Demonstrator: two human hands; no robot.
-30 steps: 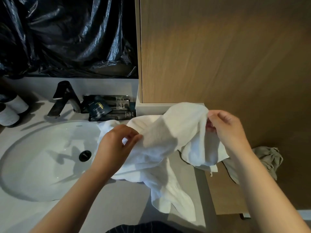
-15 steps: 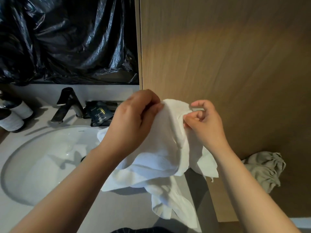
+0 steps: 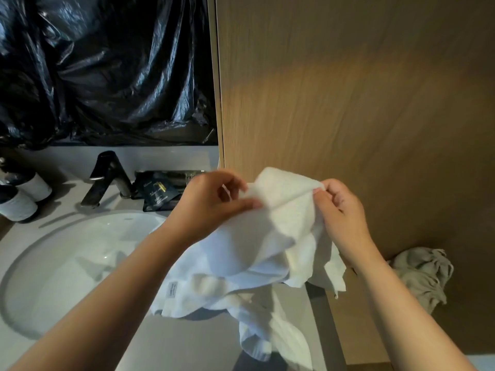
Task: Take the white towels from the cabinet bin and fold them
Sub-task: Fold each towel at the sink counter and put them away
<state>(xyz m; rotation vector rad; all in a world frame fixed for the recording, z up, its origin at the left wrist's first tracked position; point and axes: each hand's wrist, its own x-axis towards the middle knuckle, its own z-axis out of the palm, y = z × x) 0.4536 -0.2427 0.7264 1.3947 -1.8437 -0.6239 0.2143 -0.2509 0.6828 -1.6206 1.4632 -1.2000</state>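
Observation:
A crumpled white towel [image 3: 267, 245] hangs between my two hands above the grey counter, its lower part drooping to the counter's right edge. A small label shows on its left hem. My left hand [image 3: 214, 202] pinches the towel's upper edge on the left. My right hand [image 3: 340, 210] pinches the same upper edge on the right, close to the wooden cabinet wall. Whether more than one towel is in the bundle is unclear. The cabinet bin is not in view.
A white oval sink [image 3: 67, 263] fills the left of the counter, with a dark faucet [image 3: 107, 178] behind it. Dark sachets [image 3: 158, 191] lie by the faucet, two bottles [image 3: 21, 199] at far left. A wooden cabinet wall [image 3: 348, 89] rises on the right; a greyish cloth [image 3: 423, 274] hangs below.
Both hands have lifted the towel off the counter and come closer together, then spread slightly along its upper edge. The view has tilted a little upward.

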